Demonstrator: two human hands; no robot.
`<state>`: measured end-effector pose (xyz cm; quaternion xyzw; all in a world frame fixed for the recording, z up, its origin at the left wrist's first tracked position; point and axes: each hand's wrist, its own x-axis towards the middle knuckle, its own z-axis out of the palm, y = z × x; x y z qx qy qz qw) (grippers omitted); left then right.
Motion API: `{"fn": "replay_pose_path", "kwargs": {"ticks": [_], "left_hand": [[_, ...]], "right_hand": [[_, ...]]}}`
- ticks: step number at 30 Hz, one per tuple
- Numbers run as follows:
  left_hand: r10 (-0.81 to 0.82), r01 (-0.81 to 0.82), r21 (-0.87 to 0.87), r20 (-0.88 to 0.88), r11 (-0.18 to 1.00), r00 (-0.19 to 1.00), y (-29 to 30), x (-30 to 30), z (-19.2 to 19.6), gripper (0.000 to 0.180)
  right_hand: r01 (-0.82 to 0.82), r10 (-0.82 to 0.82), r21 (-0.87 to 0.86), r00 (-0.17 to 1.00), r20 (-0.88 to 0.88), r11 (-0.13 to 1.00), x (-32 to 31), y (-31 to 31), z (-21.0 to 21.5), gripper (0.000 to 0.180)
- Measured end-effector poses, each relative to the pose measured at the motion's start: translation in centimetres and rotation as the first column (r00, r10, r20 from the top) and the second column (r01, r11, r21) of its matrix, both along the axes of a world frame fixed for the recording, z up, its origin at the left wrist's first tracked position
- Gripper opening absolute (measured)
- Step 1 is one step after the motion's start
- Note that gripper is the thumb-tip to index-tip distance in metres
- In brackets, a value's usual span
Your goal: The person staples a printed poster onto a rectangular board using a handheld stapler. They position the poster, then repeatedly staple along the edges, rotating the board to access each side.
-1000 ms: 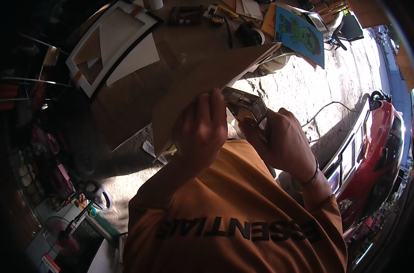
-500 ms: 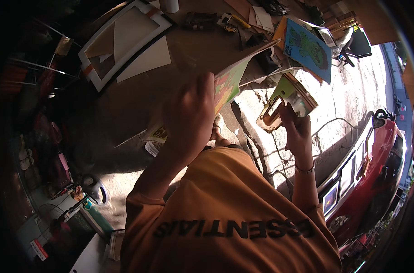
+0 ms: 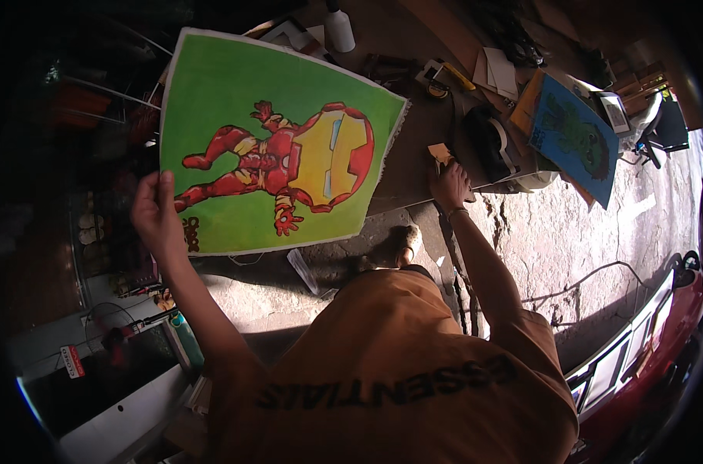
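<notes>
My left hand (image 3: 158, 216) pinches the lower left edge of an unframed canvas painting (image 3: 235, 93). The painting has a green ground, a red and yellow armoured cartoon figure lying sideways, and a frayed right edge. It hangs over the table, facing up. My right hand (image 3: 450, 185) is at the table's near edge with its fingers curled around a staple gun (image 3: 439, 152), of which only a lit tan end shows; the hand and shadow hide the rest. A black tape dispenser (image 3: 487, 143) stands just right of that hand.
On the dark table (image 3: 417, 116) are a white bottle (image 3: 339, 31), a tape measure (image 3: 436, 90), a yellow cutter (image 3: 458, 76) and white card pieces (image 3: 500, 71). A blue painting (image 3: 572, 139) overhangs the right end. Frames (image 3: 626, 356) lean by a red car (image 3: 684, 340).
The painting has swung left and turned its face up in my left hand. My right hand has carried the staple gun from over the sunlit floor to the table edge.
</notes>
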<state>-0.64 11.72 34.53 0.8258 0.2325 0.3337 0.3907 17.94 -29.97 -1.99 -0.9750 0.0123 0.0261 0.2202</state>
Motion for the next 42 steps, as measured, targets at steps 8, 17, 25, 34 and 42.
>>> {"fn": "replay_pose_path", "kwargs": {"ticks": [8,17,25,34,42], "left_hand": [[0.327,-0.196,-0.468,0.217,0.862,0.920,0.7,-10.7,-7.8,0.025],[0.606,-0.588,-0.326,-0.055,0.740,0.794,-10.0,-6.4,-17.9,0.049],[0.018,-0.072,0.143,0.342,0.987,0.939,-4.9,4.3,-3.4,0.057],[-0.253,0.302,-0.146,0.279,0.942,0.926,-0.1,5.7,-4.2,0.018],[-0.223,0.275,-0.138,0.305,0.952,0.926,0.6,6.3,-4.9,0.012]], "right_hand": [[-0.093,0.279,0.947,0.960,0.004,0.308,4.0,6.1,9.4,0.042],[-0.467,0.384,0.815,0.862,0.332,0.343,8.8,9.9,27.3,0.019],[-0.963,0.701,0.086,0.247,0.669,0.257,7.4,16.7,36.7,0.011],[-0.950,0.818,0.157,0.313,0.482,0.271,8.2,18.6,36.0,0.010],[-0.930,0.765,0.100,0.348,0.542,0.353,7.7,19.0,35.9,0.007]]}}
